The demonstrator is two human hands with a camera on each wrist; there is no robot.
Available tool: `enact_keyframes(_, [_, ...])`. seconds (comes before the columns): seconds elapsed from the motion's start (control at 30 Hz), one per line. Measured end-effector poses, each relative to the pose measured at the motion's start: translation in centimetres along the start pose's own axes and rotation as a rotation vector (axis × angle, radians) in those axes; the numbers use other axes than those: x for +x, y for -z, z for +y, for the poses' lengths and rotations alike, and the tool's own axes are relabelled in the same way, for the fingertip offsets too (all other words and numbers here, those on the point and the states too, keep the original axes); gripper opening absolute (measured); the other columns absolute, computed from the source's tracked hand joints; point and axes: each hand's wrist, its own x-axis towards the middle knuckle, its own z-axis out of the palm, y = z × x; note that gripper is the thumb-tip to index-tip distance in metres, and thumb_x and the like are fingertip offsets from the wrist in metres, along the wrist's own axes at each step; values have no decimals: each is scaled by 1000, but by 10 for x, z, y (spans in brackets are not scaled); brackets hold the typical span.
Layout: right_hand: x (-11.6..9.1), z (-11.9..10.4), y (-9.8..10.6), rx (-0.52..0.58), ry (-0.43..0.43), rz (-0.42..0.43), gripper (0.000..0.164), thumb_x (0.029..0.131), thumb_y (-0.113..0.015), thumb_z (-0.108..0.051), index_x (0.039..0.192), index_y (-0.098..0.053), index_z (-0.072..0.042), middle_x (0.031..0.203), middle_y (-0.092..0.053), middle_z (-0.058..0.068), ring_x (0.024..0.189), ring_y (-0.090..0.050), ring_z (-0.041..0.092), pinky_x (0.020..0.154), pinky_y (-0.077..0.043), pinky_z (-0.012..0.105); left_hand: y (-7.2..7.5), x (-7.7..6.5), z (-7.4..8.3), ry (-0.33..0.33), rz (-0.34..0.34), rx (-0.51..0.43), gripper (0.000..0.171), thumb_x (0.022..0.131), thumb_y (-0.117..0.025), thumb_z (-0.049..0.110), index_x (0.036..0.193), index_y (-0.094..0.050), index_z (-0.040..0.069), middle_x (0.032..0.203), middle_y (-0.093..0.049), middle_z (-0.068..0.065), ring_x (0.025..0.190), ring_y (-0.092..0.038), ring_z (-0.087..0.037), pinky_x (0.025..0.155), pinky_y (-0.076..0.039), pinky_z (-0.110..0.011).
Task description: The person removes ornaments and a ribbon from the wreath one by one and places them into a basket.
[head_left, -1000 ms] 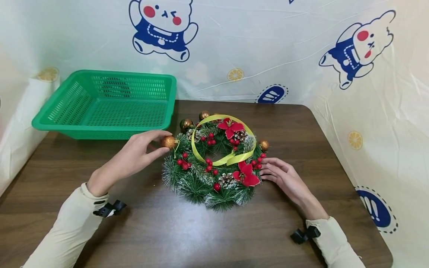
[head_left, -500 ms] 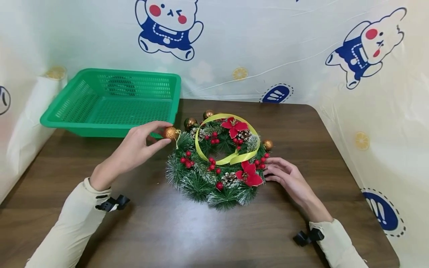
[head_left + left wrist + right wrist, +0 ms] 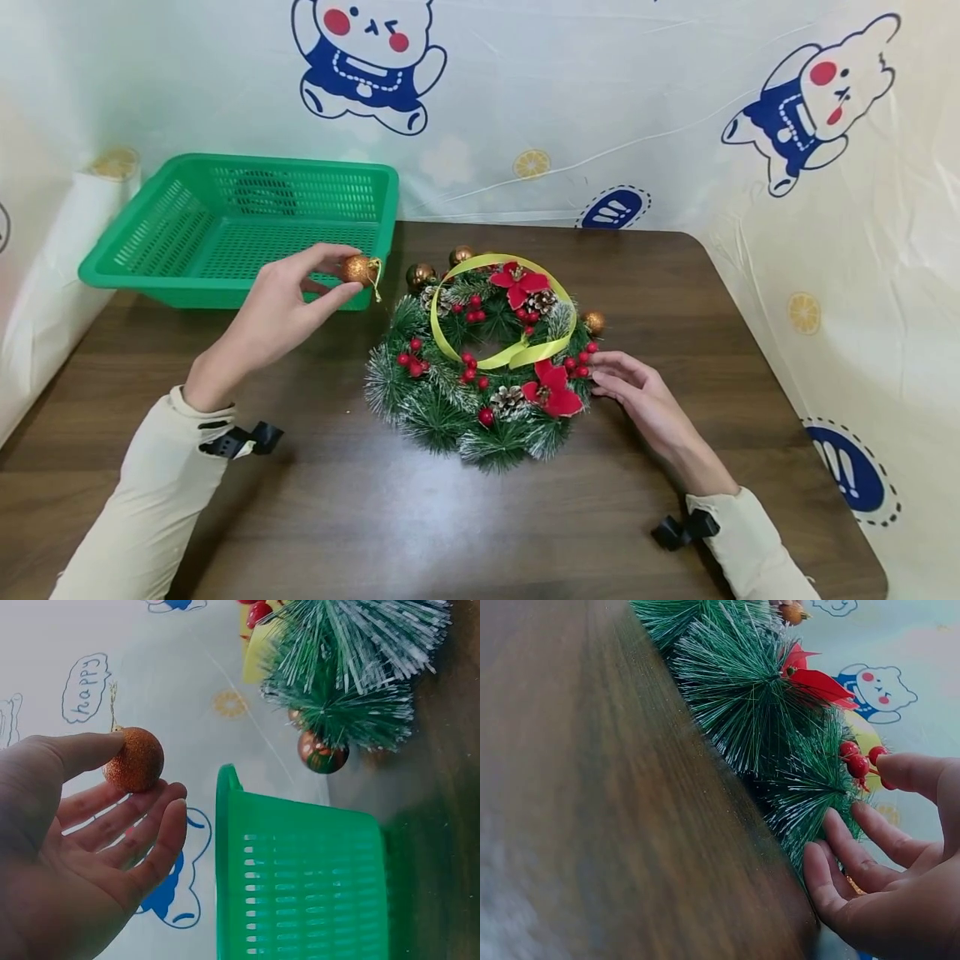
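Observation:
My left hand (image 3: 281,304) pinches a glittery copper-gold Christmas bauble (image 3: 358,270) between thumb and fingertips, raised near the green basket's front right corner. A thin gold loop hangs from the bauble. In the left wrist view, the thumb lies on the bauble (image 3: 135,761) and fingers spread beneath it. A green wreath (image 3: 435,421) with frosted tips, red berries, red flowers and pinecones lies on the table, a yellow ribbon (image 3: 573,321) looped over it. My right hand (image 3: 645,404) touches the wreath's right edge with relaxed fingers; in the right wrist view, its thumb reaches the red berries (image 3: 857,765).
The green plastic basket (image 3: 142,287) stands at the back left. Shiny bronze baubles (image 3: 422,277) sit at the wreath's far left edge, and another gold bauble (image 3: 593,322) at its right. A printed sheet (image 3: 480,108) hangs behind the brown table (image 3: 420,533).
My left hand has carried the bauble away from the wreath's left edge, up and left toward the basket. The right hand has stayed at the wreath.

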Motion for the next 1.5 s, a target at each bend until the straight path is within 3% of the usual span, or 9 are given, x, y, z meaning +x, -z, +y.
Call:
enact_keyframes(0.1, [0, -1, 0, 10, -6, -4, 37, 102, -56, -13, 134, -51, 6, 126, -63, 6, 112, -61, 16, 96, -52, 35, 5, 4, 0, 3, 29, 3, 38, 94, -71, 21, 131, -63, 12, 109, -70, -3, 97, -63, -11, 75, -48, -11])
enact_keyframes(0.2, [-2, -1, 0, 19, -19, -9, 37, 102, -56, -13, 135, -50, 5, 127, -62, 7, 112, -61, 17, 96, -52, 35, 9, 8, 1, 8, 59, -4, 38, 95, -70, 23, 131, -63, 14, 109, -70, -2, 96, -60, -6, 75, -46, -9])
enact_keyframes(0.5, [-5, 1, 1, 3, -45, -19, 40, 102, -57, -15, 137, -49, 4, 132, -58, 12, 116, -59, 22, 97, -52, 36, 14, 4, -5, 36, 110, -46, 40, 95, -70, 23, 133, -64, 16, 112, -70, -4, 96, -57, 3, 75, -45, -8])
enact_keyframes(0.73, [-2, 0, 3, 22, -33, -23, 40, 103, -56, -14, 137, -48, 5, 132, -58, 12, 117, -59, 23, 97, -52, 36, 17, 12, -15, 65, 150, -60, 39, 95, -70, 25, 132, -65, 15, 111, -70, -6, 95, -57, 6, 77, -44, -7])
enact_keyframes(1.17, [1, -6, 5, 13, -10, -33, 40, 104, -54, -14, 137, -47, 6, 130, -59, 11, 116, -60, 21, 99, -51, 36, 28, 16, -36, 152, 188, -68, 41, 95, -70, 28, 133, -64, 15, 119, -68, -12, 100, -56, 7, 78, -43, -8])
enact_keyframes(1.5, [-3, -5, 1, 5, -27, -38, 41, 104, -54, -15, 138, -46, 6, 132, -57, 11, 117, -59, 22, 99, -51, 36, 27, 11, -54, 187, 172, -50, 43, 94, -70, 27, 133, -62, 11, 119, -66, -14, 100, -56, 6, 76, -42, -3])
